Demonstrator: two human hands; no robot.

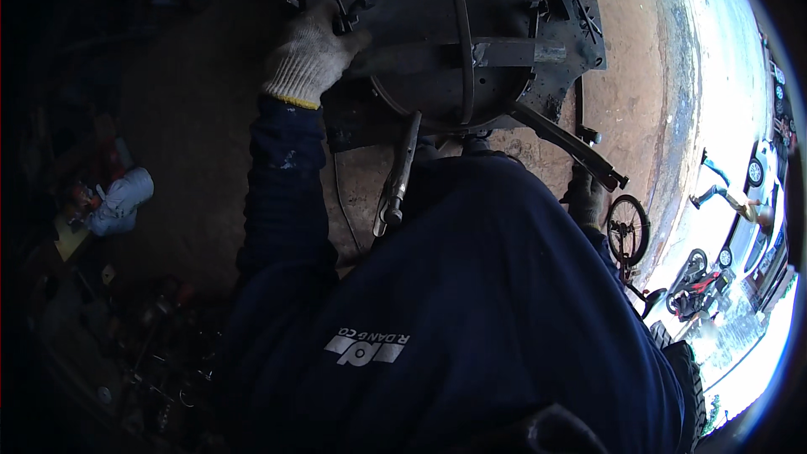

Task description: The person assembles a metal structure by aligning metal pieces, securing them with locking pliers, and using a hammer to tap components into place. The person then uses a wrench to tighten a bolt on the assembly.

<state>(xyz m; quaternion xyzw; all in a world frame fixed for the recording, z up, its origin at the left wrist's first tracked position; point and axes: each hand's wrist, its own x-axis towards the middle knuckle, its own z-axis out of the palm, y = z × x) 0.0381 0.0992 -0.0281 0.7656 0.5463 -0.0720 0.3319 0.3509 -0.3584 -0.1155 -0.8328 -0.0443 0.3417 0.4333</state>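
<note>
The round metal frame (464,25) is set before the torso (504,286). At its lower right, the right hand (584,195) is seen; its grip cannot be told. The left hand (309,55) is laid at its left edge; whether anything is held cannot be told.

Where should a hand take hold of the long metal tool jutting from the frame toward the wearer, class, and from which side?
Probably grip the metal tool by its near end, coming from the left: it is long and slim, that end points away from the frame, and the shirt crowds its right side. Whether its far end is fixed cannot be told.
</note>
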